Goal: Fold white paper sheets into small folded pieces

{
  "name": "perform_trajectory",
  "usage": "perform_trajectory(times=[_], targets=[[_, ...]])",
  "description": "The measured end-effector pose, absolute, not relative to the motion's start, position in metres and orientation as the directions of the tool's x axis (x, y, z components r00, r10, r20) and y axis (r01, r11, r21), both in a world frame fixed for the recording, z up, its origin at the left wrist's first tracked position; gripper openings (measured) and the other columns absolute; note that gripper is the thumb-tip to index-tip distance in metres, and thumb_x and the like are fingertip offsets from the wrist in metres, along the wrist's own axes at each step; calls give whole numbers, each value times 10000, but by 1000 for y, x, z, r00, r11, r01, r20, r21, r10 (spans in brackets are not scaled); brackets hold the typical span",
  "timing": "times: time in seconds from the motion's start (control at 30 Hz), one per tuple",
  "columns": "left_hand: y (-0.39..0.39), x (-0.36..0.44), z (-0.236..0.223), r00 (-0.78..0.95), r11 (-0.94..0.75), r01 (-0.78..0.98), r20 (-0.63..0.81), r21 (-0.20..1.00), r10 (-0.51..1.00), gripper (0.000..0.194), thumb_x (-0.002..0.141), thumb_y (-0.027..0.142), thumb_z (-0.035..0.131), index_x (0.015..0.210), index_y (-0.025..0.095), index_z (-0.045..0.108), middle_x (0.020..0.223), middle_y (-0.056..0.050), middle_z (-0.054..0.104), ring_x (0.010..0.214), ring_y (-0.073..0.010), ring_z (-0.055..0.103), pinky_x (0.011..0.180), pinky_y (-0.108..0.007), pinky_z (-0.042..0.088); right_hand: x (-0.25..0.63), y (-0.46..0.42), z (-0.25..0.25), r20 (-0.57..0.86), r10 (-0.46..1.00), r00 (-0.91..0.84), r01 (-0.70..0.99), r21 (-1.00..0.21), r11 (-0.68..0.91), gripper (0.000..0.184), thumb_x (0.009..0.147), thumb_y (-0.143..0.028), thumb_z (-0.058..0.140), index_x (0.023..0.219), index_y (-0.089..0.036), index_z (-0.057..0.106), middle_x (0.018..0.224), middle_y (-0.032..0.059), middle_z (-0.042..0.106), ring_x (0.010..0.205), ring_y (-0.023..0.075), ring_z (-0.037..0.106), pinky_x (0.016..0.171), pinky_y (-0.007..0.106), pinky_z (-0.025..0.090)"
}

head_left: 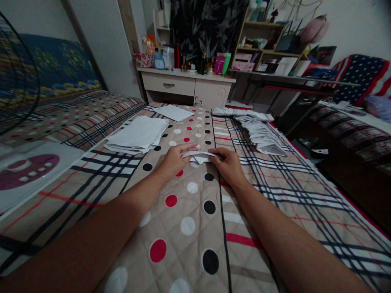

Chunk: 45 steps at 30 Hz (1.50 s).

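A small folded piece of white paper (200, 156) is held between my two hands, low over the dotted bedcover (171, 226). My left hand (176, 158) grips its left end, with the fingers reaching along behind it. My right hand (227, 163) pinches the right end between thumb and fingers. The paper bows slightly upward, and a pointed corner hangs toward me. To the left lies a stack of white sheets (137, 134), with a separate white sheet (174, 112) beyond it. On the right stands a row of folded white papers (259, 134), leaning on one another.
A long white bundle (242, 114) lies behind the folded row. At left are a fan (18, 73) and a white plastic-looking packet with a purple print (30, 171). Past the bed's far edge stands a white dresser (171, 84); a desk with shelves (265, 53) is at right.
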<state>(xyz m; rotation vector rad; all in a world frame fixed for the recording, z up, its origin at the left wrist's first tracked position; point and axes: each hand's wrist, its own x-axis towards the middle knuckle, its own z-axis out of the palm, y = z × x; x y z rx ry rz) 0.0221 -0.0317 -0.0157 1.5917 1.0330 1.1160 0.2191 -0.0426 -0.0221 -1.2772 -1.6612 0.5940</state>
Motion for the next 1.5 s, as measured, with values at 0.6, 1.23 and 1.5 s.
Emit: perform_trajectory(times=[0.6, 1.23, 1.5], targets=[[-33, 20, -20, 339, -457, 405, 334, 792, 880, 267, 851, 153, 563, 1039, 170, 752, 1125, -69, 741, 1075, -203, 674, 998, -369, 502, 337, -57, 6, 543, 839, 26, 998, -59, 7, 116, 863, -203, 592, 920, -211, 693, 1039, 35, 697, 766, 151, 585, 601, 292, 272], [-31, 23, -20, 339, -435, 408, 309, 803, 888, 228, 835, 122, 584, 965, 170, 766, 1033, -57, 765, 977, -186, 701, 888, -320, 543, 396, -9, -6, 403, 777, 483, 850, -1, -527, 297, 902, -366, 466, 1031, -185, 663, 958, 176, 701, 871, 249, 624, 650, 351, 270], [-30, 24, -19, 330, -423, 406, 302, 810, 895, 245, 828, 82, 576, 957, 162, 768, 1025, -62, 768, 974, -173, 702, 909, -300, 530, 372, -28, -7, 411, 645, 644, 765, -352, -539, 271, 753, -343, 621, 998, -229, 624, 931, 123, 697, 901, 299, 642, 714, 380, 417]])
